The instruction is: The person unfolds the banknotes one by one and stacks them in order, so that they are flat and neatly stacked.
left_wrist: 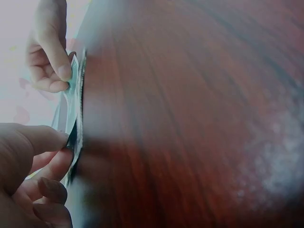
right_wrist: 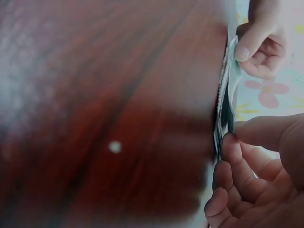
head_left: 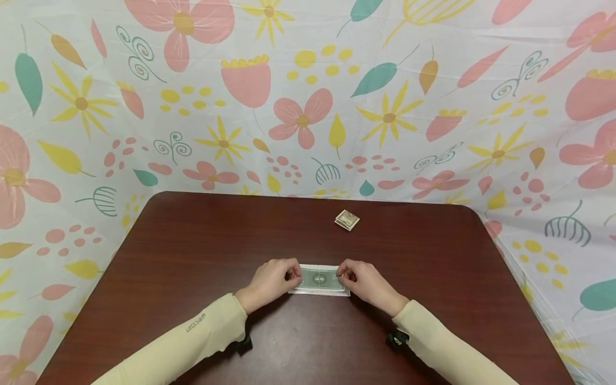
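A small flat stack of banknotes (head_left: 308, 292) lies on the dark wooden table in front of me. Its top banknote (head_left: 319, 278) is green and white with a round emblem in the middle. My left hand (head_left: 270, 280) pinches the left end of that note between thumb and forefinger. At the opposite end my right hand (head_left: 369, 284) does the same. In the left wrist view the green note (left_wrist: 72, 102) bows up from the papers under it, leaving a gap near my left fingertips. The right wrist view shows the stack (right_wrist: 221, 102) edge-on.
Farther back on the table (head_left: 216, 230), a folded beige paper (head_left: 347, 220) lies right of centre. A white cloth with printed flowers (head_left: 301, 120) hangs behind the table and along its sides. Dark wrist mounts (head_left: 397, 340) show under the light sleeves (head_left: 192, 337).
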A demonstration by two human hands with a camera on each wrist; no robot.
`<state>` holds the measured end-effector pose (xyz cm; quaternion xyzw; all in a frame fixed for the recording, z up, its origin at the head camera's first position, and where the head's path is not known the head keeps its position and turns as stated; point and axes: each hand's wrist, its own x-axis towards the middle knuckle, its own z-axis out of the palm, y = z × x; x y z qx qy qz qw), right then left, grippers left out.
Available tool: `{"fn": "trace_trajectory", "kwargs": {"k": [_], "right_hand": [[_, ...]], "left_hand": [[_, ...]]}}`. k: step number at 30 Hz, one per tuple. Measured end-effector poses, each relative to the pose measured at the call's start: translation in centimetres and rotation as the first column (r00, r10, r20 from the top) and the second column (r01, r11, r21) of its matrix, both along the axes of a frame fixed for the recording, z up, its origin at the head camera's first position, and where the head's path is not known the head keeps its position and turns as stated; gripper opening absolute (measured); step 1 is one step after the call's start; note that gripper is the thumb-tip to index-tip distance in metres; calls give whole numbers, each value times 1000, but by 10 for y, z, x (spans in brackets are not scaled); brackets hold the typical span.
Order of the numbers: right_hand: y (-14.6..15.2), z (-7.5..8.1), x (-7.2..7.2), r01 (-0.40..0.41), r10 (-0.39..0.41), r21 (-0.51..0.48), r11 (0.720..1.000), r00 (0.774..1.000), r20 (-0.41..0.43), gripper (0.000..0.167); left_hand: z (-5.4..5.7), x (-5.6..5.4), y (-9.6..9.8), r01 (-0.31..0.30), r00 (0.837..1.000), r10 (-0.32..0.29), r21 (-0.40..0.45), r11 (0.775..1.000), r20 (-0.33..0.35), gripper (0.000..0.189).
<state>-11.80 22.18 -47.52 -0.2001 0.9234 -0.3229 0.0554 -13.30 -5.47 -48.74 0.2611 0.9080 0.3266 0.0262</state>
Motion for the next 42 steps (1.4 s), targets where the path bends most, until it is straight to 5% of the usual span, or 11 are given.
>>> {"fn": "trace_trajectory", "kwargs": {"k": [9,20,28,42], "right_hand": [[-3,-2,-2,-18,20,49,999,999,-28,6],[7,1,-13,-12,13,34,999,999,-46,3],[26,9,-51,140,-140,5,990,989,-56,4],[39,1,-120,345,-345,1,938,938,-14,20]], "left_hand": [[-2,1,0,20,998,-24,-82,996,-54,15],[-1,2,-4,20,1000,-19,-98,995,8,10],[-1,4,-5,13,1000,-11,-87,996,18,10],[-2,4,-5,24,1000,-23,-82,996,9,10]]}}
